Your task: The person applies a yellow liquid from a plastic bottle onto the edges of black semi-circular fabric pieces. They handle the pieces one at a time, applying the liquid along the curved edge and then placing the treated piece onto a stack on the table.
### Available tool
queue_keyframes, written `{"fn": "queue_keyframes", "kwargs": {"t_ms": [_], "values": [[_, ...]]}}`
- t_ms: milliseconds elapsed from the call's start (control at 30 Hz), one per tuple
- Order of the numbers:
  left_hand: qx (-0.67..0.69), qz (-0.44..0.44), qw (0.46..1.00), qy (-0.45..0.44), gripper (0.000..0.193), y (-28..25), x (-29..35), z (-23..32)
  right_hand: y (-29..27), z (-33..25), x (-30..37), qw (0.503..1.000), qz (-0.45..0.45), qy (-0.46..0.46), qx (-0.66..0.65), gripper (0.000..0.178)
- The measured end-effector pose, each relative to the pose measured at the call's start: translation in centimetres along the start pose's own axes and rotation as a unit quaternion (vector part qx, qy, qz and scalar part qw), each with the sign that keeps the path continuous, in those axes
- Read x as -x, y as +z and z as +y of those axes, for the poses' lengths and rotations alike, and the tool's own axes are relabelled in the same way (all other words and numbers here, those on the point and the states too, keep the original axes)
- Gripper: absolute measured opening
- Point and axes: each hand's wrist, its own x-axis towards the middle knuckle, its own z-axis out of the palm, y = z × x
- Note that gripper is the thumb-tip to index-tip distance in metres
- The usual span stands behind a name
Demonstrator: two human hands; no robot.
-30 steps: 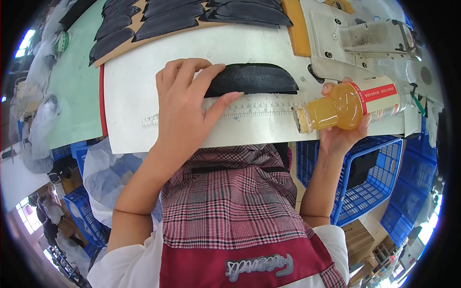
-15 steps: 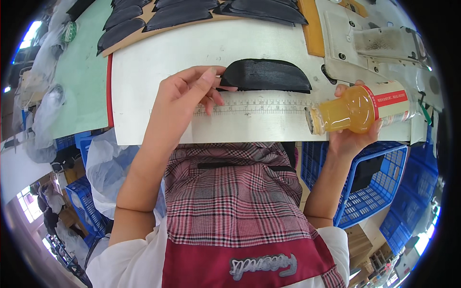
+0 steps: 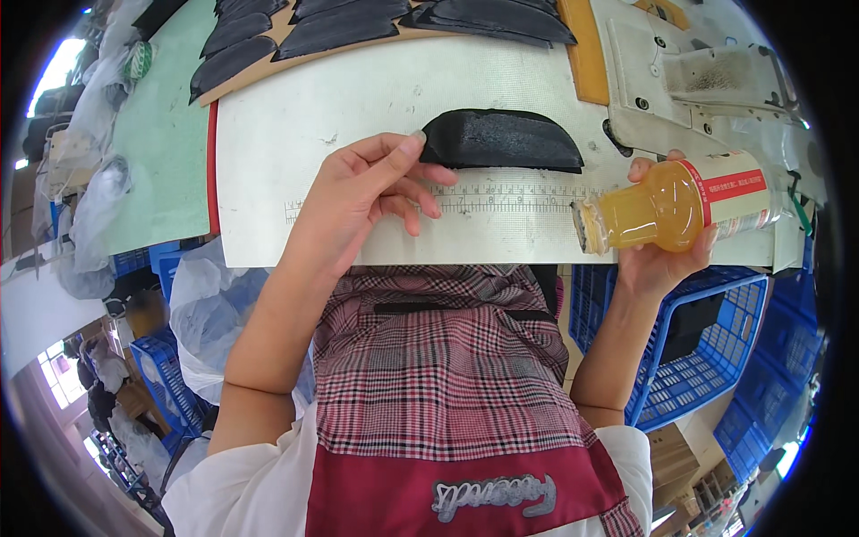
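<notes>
A dark, half-oval flat piece (image 3: 506,140) lies on the white work surface, its curved side away from me. My left hand (image 3: 380,179) pinches its left tip between thumb and index finger; the other fingers hang loosely over the printed ruler. In my right hand (image 3: 662,259) is a glass bottle (image 3: 676,206) of amber liquid, with a cream and red label. The bottle lies tilted on its side, its crusted mouth pointing left toward the near edge. My fingers wrap around it from below and behind, partly hidden by the glass.
Several similar black pieces (image 3: 344,38) lie on a brown board at the back. A printed ruler (image 3: 510,200) runs along the near edge. Machine parts (image 3: 725,76) stand back right, beside a wooden strip (image 3: 583,54). Blue crates (image 3: 707,358) and a plastic bag (image 3: 210,313) are below.
My left hand has shifted slightly right over the ruler, still at the piece's left tip. The bottle stays nearly in place in my right hand; the whole view has moved slightly.
</notes>
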Motion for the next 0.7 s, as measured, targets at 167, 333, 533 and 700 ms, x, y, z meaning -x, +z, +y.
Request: {"fn": "queue_keyframes", "kwargs": {"t_ms": [167,333,533,700], "values": [[-0.022,0.023,0.999,0.019,0.02,0.3,0.0,-0.2,-1.0,0.0,-0.1,0.999,-0.045,0.006,-0.03,0.071],[-0.239,0.112,0.956,0.131,0.011,0.8,0.5,-0.1,-0.6,0.1,0.0,0.998,-0.05,0.004,-0.032,0.071],[-0.45,0.158,0.848,0.233,0.006,0.8,0.5,-0.6,0.0,0.1,0.1,0.999,-0.036,-0.001,-0.028,0.071],[-0.544,0.175,0.734,0.368,0.007,0.8,0.0,-1.2,-0.3,0.2,0.0,0.997,-0.06,0.001,-0.04,0.07]]}}
